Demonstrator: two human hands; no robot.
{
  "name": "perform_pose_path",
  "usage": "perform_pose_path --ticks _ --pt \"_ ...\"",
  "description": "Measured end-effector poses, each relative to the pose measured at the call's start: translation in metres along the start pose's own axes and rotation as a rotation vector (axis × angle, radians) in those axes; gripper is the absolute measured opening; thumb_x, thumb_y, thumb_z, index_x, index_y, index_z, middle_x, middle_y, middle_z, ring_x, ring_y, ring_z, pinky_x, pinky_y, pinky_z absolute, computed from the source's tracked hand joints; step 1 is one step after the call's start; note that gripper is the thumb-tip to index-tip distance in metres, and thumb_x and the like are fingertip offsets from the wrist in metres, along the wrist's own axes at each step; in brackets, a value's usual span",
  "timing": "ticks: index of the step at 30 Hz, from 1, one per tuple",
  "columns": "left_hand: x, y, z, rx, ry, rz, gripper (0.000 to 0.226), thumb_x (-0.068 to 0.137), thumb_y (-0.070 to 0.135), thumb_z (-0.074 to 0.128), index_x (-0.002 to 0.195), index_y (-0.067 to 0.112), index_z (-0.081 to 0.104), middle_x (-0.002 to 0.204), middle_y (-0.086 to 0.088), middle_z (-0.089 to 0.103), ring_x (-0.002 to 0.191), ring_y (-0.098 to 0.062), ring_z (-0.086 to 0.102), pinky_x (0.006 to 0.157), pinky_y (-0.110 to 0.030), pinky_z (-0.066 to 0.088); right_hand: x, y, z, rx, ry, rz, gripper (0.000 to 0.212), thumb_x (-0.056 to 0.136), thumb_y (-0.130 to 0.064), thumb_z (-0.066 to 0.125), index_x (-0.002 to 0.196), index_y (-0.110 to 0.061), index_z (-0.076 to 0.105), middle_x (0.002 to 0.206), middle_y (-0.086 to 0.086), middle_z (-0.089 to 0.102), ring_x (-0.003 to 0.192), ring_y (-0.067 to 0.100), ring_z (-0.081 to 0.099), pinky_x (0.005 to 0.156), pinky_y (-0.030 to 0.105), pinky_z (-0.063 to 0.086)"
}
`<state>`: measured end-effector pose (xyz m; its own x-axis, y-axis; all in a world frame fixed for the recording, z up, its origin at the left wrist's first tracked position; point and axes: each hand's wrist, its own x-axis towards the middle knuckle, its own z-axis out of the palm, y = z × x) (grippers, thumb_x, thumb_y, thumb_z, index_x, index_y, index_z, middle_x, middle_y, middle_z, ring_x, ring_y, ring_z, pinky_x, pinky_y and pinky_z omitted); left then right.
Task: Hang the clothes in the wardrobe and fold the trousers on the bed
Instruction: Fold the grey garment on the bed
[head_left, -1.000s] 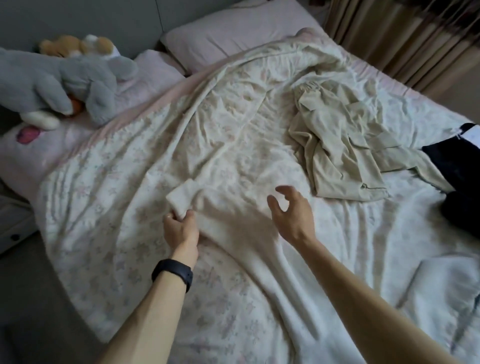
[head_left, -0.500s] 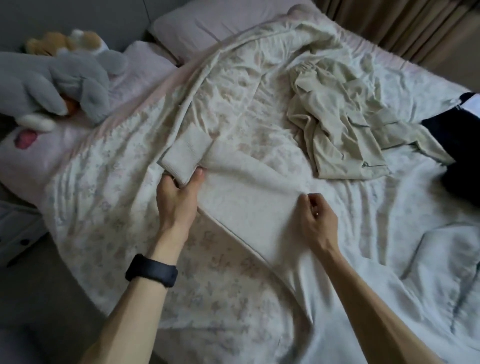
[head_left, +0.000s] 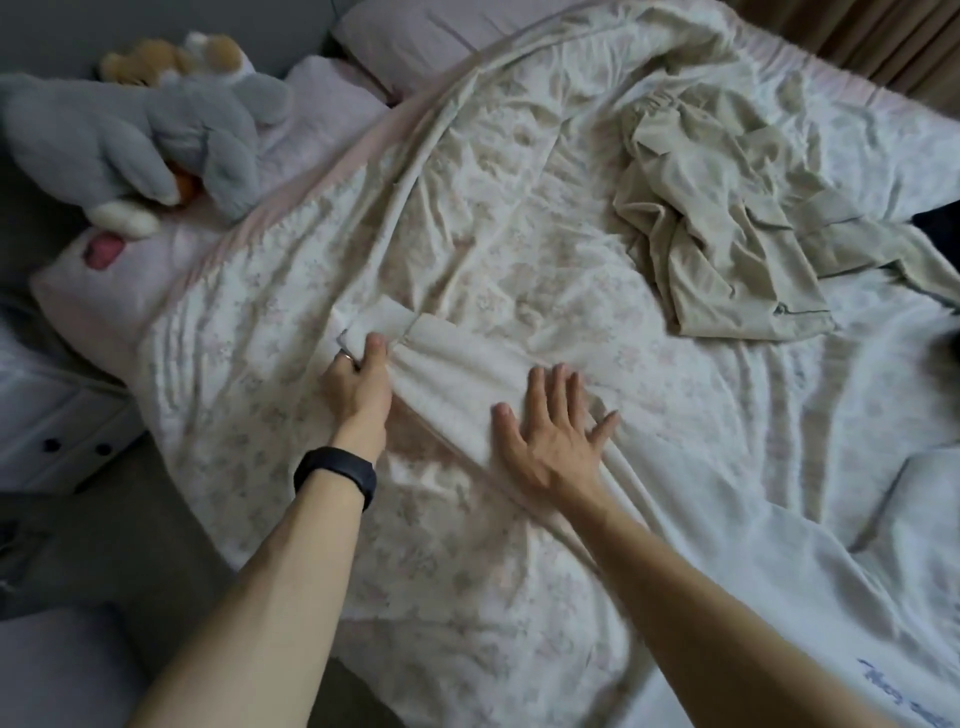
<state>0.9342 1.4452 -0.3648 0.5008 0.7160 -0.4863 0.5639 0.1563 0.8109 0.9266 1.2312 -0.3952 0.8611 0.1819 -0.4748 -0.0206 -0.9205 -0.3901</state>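
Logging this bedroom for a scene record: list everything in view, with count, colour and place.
cream garment: one, cream, stretched across the near duvet
beige garment: one, beige, crumpled far right
dark garment: one, black, right edge, cut off
duvet: one, white floral, over the bed
pillows: two, pale pink, bed head
grey plush toy: one, grey, left pillow
orange plush toy: one, orange-white, behind the grey one
drawer unit: one, white, left of bed
curtain: one, tan, top right
wristband: one, black, left wrist
left hand: one, pinching the cream garment's cuff
right hand: one, flat on the cream garment
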Motion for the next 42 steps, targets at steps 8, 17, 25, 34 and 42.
perform_pose_path --ticks 8,17,25,34,42 --pt "-0.129 0.049 0.024 0.047 -0.477 0.498 0.017 0.088 0.032 0.077 0.075 0.034 0.066 0.065 0.023 0.066 0.065 0.007 0.061 0.062 -0.008 0.044 -0.033 0.005 -0.110 1.252 -0.002 0.108 0.083 0.080 -0.088 0.028 0.117 -0.029 0.074 0.130 -0.004 0.068 0.118 0.014 0.064 0.109 0.049 0.039" --pt "-0.307 -0.052 0.097 0.700 -0.985 1.100 0.036 0.084 0.048 0.072 0.117 0.036 0.067 0.103 0.009 0.071 0.100 -0.017 0.060 0.085 -0.034 0.046 -0.231 0.196 -0.120 1.315 0.360 0.625 0.004 0.090 -0.009 0.068 0.094 -0.007 0.068 0.081 0.014 0.074 0.068 0.022 0.074 0.055 0.031 0.059" --pt "-0.373 -0.176 0.107 1.468 -1.103 1.390 0.053 0.087 0.022 0.057 0.139 0.027 0.048 0.148 -0.005 0.044 0.138 -0.026 0.037 0.112 -0.042 0.026 -0.423 0.361 -0.034 1.423 0.631 1.042 0.011 0.086 0.001 0.063 0.095 0.004 0.069 0.091 0.021 0.064 0.080 0.029 0.063 0.068 0.038 0.050" --pt "-0.423 -0.251 0.086 1.873 -0.886 1.047 0.074 0.095 0.026 0.049 0.159 0.033 0.012 0.168 -0.003 0.000 0.154 -0.027 0.002 0.121 -0.054 0.011 -0.464 0.425 0.071 0.570 0.485 1.067 0.066 0.088 -0.029 0.066 0.141 0.005 0.046 0.146 0.032 0.043 0.134 0.046 0.039 0.114 0.053 0.027" --pt "-0.427 -0.275 0.081 1.954 -0.885 0.907 0.077 0.099 0.031 0.044 0.160 0.035 -0.003 0.169 0.001 -0.010 0.155 -0.023 0.006 0.120 -0.053 0.015 -0.465 0.442 0.093 0.090 0.081 0.664 0.070 0.092 -0.055 0.044 0.158 -0.040 0.024 0.170 0.004 0.005 0.155 0.027 0.009 0.116 0.059 0.022"
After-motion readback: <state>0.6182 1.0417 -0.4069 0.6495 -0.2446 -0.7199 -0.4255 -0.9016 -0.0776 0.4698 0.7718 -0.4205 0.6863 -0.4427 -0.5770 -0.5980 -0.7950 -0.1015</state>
